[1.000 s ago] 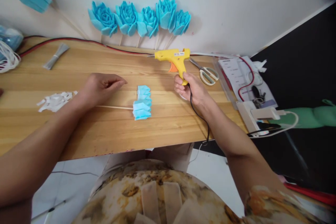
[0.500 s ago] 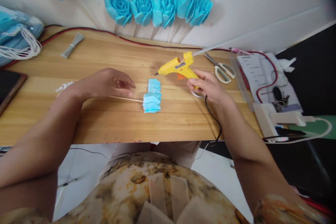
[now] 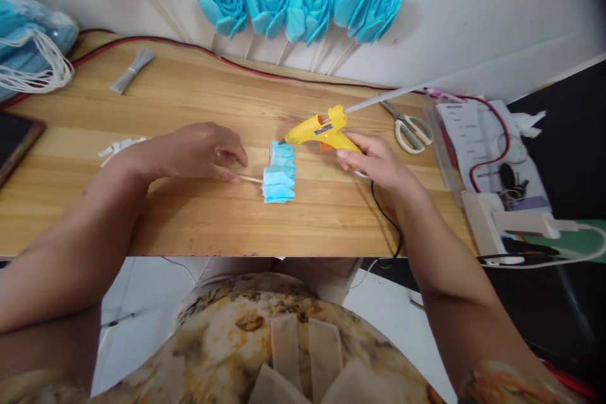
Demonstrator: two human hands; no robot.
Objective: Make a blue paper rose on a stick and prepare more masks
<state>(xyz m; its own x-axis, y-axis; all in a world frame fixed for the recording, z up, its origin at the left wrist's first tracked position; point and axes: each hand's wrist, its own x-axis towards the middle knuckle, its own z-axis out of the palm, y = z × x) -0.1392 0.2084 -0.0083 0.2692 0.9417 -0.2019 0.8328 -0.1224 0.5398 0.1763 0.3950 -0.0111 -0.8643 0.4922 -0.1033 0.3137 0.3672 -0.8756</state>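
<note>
A pleated light-blue fabric strip [image 3: 278,184] lies on the wooden table, with a thin wooden stick [image 3: 250,179] joined to its left side. My left hand [image 3: 211,151] is at the stick, thumb and curled fingers around its near part; the stick's other end is hidden beneath the hand. My right hand [image 3: 372,154] is closed round the handle of a yellow glue gun [image 3: 317,130]. Its dark nozzle points left, at the top edge of the blue strip. A long translucent glue stick [image 3: 383,98] sticks out of the gun's back.
Several blue fabric flowers [image 3: 269,0] on sticks lean against the wall. Scissors [image 3: 411,129] lie behind my right hand, near a white power strip [image 3: 487,221] and papers. Left are a bundle of ties [image 3: 133,69], a bag with white cords [image 3: 38,69] and a dark tablet [image 3: 16,145].
The glue gun has come down, and its nozzle is now at the blue strip's top edge. My left thumb has come down onto the stick. The view has shifted slightly.
</note>
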